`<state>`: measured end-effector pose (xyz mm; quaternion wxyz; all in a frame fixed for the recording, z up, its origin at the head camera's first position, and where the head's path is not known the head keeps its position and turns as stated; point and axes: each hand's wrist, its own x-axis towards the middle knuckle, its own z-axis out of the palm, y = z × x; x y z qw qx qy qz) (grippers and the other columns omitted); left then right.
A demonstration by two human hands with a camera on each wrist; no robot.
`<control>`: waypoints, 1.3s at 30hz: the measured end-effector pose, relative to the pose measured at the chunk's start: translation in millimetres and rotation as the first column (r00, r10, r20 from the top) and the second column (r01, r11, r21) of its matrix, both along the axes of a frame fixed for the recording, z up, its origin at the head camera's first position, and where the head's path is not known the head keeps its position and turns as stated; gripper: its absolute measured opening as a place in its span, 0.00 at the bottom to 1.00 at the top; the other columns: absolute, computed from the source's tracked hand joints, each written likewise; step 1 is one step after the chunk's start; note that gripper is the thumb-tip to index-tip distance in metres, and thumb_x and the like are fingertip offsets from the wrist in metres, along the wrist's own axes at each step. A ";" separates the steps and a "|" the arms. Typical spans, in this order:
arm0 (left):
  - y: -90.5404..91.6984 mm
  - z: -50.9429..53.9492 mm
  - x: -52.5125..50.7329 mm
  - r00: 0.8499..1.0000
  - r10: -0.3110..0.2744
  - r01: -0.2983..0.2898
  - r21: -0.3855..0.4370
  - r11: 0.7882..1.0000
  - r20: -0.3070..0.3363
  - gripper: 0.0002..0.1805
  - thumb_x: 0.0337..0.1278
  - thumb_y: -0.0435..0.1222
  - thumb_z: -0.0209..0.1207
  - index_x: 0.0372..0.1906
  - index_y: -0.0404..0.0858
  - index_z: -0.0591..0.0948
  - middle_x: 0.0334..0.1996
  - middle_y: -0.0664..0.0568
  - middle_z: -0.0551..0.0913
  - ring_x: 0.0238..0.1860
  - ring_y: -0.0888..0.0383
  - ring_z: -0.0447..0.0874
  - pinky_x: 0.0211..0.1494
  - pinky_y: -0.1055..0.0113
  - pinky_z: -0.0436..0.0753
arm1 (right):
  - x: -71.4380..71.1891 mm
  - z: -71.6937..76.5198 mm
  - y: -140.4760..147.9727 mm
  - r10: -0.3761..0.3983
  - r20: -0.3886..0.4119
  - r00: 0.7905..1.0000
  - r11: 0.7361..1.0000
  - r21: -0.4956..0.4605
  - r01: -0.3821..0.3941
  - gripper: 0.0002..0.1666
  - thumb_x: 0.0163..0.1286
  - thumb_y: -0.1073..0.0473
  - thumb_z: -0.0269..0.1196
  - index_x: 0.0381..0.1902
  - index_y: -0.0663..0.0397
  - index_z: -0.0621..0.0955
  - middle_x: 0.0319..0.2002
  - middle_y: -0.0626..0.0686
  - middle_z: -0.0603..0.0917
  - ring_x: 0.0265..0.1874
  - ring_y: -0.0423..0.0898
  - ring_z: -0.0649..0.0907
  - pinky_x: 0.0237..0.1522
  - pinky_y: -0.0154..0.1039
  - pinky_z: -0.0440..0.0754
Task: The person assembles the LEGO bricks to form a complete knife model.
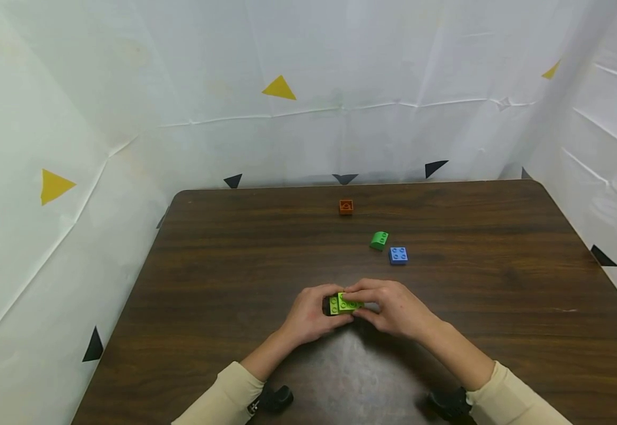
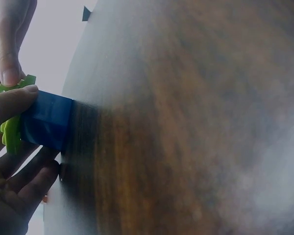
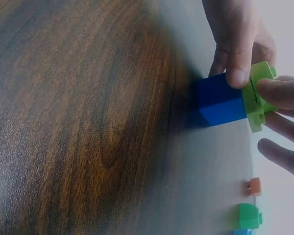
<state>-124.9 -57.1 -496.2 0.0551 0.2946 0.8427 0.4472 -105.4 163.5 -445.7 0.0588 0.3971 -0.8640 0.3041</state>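
A tall blue block (image 3: 223, 100) stands on the table with lime-green bricks (image 1: 348, 303) on top of it. My left hand (image 1: 312, 314) grips the stack from the left, its thumb (image 3: 237, 71) against the blue block near the lime-green layer. From the other side my right hand (image 1: 396, 308) pinches the upper lime-green brick between thumb and fingers. In the left wrist view the blue block (image 2: 48, 120) shows below the lime-green pieces (image 2: 12, 132). Fingers hide part of the lime-green bricks, so how fully they are joined cannot be told.
Beyond the hands lie a blue brick (image 1: 398, 255), a green curved-top brick (image 1: 379, 240) and an orange-brown brick (image 1: 346, 206) near the far edge of the dark wooden table (image 1: 223, 254). White sheeting (image 1: 181, 71) encloses the table at the back and sides.
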 end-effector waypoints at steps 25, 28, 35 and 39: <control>0.0 -1.1 -0.1 1.000 0.000 0.000 -0.005 1.000 0.011 0.23 0.52 0.47 0.72 0.54 0.49 0.83 0.46 0.60 0.85 0.40 0.66 0.81 0.42 0.67 0.79 | 1.0 1.3 -3.6 -0.026 -0.017 1.000 0.999 0.036 0.027 0.21 0.56 0.64 0.74 0.50 0.52 0.86 0.48 0.45 0.84 0.44 0.42 0.84 0.41 0.40 0.83; 0.1 -2.0 0.3 1.000 -0.003 0.003 -0.009 1.000 0.009 0.23 0.52 0.47 0.72 0.54 0.49 0.83 0.46 0.60 0.85 0.40 0.66 0.81 0.41 0.68 0.79 | 2.0 1.3 -3.7 -0.026 -0.015 1.000 0.999 0.043 0.027 0.21 0.56 0.64 0.74 0.50 0.51 0.87 0.47 0.45 0.84 0.43 0.41 0.84 0.40 0.40 0.83; 0.0 -2.8 -0.5 1.000 -0.005 0.005 -0.004 1.000 0.000 0.23 0.51 0.46 0.72 0.53 0.49 0.83 0.46 0.60 0.85 0.41 0.66 0.81 0.41 0.69 0.79 | 1.1 4.8 -5.0 -0.035 -0.002 0.999 0.996 0.080 0.035 0.21 0.56 0.63 0.75 0.49 0.50 0.87 0.46 0.44 0.84 0.42 0.41 0.84 0.40 0.39 0.83; 0.0 -2.1 -1.3 1.000 -0.001 0.001 -0.008 1.000 -0.003 0.23 0.51 0.47 0.72 0.53 0.49 0.84 0.46 0.60 0.85 0.41 0.66 0.81 0.42 0.69 0.79 | 0.4 6.9 -6.1 -0.041 0.017 0.999 0.996 0.083 0.039 0.20 0.56 0.64 0.75 0.49 0.50 0.87 0.44 0.44 0.84 0.40 0.40 0.84 0.39 0.38 0.83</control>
